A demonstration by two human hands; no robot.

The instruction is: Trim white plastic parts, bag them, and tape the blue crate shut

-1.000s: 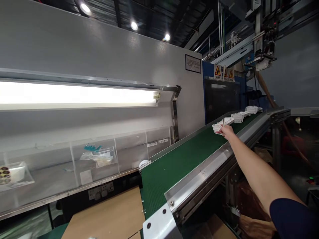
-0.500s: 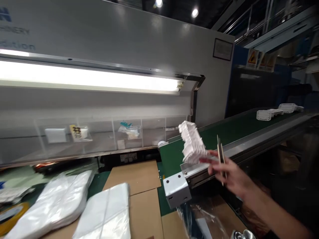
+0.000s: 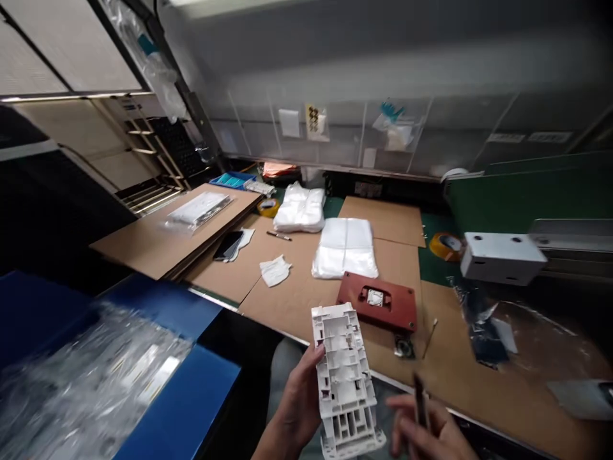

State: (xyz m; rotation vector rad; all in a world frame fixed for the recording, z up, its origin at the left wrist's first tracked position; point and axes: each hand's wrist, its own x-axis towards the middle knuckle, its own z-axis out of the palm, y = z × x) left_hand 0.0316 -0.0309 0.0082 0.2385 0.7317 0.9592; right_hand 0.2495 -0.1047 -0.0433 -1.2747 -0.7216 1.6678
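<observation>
A white moulded plastic part (image 3: 345, 377), long and ribbed with open compartments, is held upright in my left hand (image 3: 301, 396). The fingers of that hand wrap around its left side. To the right of the part, my right hand (image 3: 426, 428) is closed on a slim, dark, pointed tool (image 3: 420, 401). Motion blurs the tool and the fingers, so its exact kind is unclear. Just beyond the part, a red block fixture (image 3: 393, 310) with a small white piece in its middle lies on the cardboard-covered bench (image 3: 301, 294).
Stacks of clear plastic bags (image 3: 345, 249) lie farther back, with a pen (image 3: 279, 236) and a white cloth (image 3: 275, 271) to their left. Tape (image 3: 445, 246) sits beside a white metal bracket (image 3: 502, 257) at the conveyor's end (image 3: 536, 191). A blue box (image 3: 215, 377) of bagged parts stands at left.
The view has swung left and down, from the conveyor to the bench. The white plastic part has come off the conveyor's end and is now in my left hand. My right hand keeps the tool.
</observation>
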